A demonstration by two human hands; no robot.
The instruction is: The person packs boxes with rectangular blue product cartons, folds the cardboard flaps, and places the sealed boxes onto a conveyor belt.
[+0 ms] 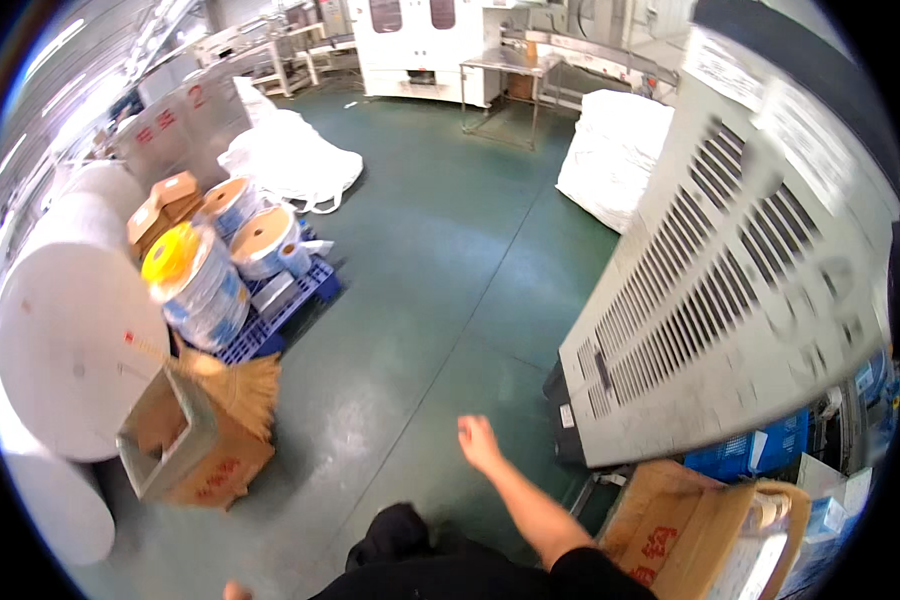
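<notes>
My right arm reaches out over the green floor, and my right hand (478, 441) hangs in the air with its fingers curled in. Nothing shows in it, and it touches nothing. Closest to it is the dark foot of a grey vented cabinet (610, 390), off to the right. Of my left hand (236, 591) only a small bit shows at the lower edge; its fingers are mostly cut off. A cardboard bin (225, 478) stands ahead of that hand, with a straw broom (250, 390) behind it.
Large white rolls (75, 320) line the left side. A blue pallet (320, 280) carries wrapped rolls (205, 300) and a yellow roll (170, 252). White sacks (295, 155) lie farther back. A metal table (510, 66) stands before white machinery (420, 50). An open carton (670, 520) sits at lower right.
</notes>
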